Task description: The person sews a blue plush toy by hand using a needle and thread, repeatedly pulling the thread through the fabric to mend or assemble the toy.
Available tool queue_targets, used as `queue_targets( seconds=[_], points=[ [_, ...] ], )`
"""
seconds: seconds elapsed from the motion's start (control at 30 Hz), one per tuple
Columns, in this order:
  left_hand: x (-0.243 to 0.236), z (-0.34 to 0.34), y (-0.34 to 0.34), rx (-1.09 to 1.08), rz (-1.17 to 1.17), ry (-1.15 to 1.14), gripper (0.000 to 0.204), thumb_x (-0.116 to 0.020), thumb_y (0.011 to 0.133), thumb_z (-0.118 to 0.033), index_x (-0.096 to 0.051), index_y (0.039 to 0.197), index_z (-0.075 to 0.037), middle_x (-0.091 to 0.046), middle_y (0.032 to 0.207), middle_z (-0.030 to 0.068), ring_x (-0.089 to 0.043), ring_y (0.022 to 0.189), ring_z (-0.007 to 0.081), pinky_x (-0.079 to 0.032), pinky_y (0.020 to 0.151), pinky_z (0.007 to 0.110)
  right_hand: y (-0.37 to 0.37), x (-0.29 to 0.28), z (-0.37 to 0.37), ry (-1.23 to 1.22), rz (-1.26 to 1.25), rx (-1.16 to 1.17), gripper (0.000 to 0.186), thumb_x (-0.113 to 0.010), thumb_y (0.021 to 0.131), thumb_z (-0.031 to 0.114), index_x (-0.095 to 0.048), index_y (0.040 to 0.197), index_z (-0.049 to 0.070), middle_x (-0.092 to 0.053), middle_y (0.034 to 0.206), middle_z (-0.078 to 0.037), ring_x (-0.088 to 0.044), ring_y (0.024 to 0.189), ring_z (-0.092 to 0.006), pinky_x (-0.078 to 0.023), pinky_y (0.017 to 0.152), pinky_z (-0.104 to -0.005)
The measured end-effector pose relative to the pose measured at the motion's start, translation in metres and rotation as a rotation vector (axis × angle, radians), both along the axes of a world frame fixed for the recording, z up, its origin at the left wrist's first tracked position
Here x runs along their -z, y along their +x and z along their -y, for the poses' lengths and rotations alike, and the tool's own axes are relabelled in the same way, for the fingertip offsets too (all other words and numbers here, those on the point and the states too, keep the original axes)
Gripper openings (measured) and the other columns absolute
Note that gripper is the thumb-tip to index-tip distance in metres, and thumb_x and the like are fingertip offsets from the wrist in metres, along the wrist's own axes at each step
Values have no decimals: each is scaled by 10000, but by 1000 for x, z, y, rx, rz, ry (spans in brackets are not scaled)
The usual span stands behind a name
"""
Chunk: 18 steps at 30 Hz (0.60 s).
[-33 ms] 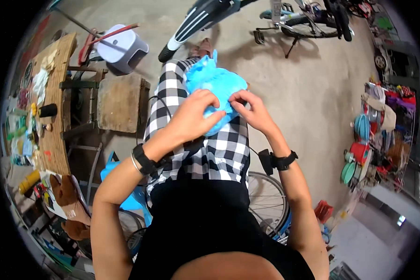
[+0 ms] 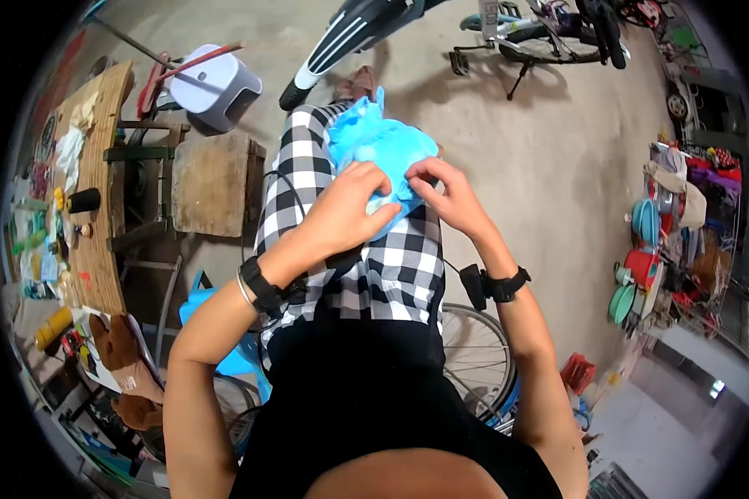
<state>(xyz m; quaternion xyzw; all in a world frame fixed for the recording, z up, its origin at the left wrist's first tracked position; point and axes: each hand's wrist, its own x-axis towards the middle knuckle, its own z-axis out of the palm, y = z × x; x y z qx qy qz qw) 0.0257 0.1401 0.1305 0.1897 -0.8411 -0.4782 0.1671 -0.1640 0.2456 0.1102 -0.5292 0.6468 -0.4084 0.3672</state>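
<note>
A crumpled blue plastic bag (image 2: 381, 145) lies on the person's lap, over the checked trousers (image 2: 391, 266). The left hand (image 2: 349, 212) presses its near edge, grip clamped on the plastic; the right hand (image 2: 449, 195) pinches the bag beside it, fingertips together.

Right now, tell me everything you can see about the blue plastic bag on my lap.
The blue plastic bag is bright sky blue, thin and glossy, crumpled into a rounded, puffy bundle with a wrinkled tail sticking up at its far end. It rests on the checked black-and-white trousers, over the thighs toward the knees. The left hand presses its near side while the right hand pinches its near edge with the fingers. What is inside cannot be seen.
</note>
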Motion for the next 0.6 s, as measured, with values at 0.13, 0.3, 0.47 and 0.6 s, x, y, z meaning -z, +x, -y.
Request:
queue_targets(
  seconds=[0.13,0.3,0.47,0.6],
  points=[
    [9,-8,-2,30,44,-50,270,-619,724,-61,-541,974,3,-540,978,157,-517,976,341,-419,848,385,-1,0,-5,9,-62,-14,129,-625,802,61,-592,914,6,-598,852,-97,-582,810,-218,-460,729,-314],
    [18,0,2,7,-2,-2,316,-544,694,37,-551,1009,13,-541,1002,156,-529,976,342,-431,852,384,9,-5,-5,-19,-83,-27,233,-663,755,82,-558,959,41,-570,910,-103,-574,856,-248,-451,780,-351],
    [21,3,1,-22,21,66,271,-503,682,65,-580,940,31,-559,972,151,-567,895,311,-458,781,343,26,-1,-5,-195,-473,-90,268,-689,710,68,-571,950,63,-548,963,-94,-530,940,-297,-384,914,-424],
    [24,6,1,-23,3,58,273,-501,678,63,-583,936,29,-564,952,137,-566,848,273,-452,737,318,35,6,-5,-230,-537,-20,303,-702,711,80,-553,973,55,-542,979,-102,-529,936,-295,-364,948,-455]
  ],
)
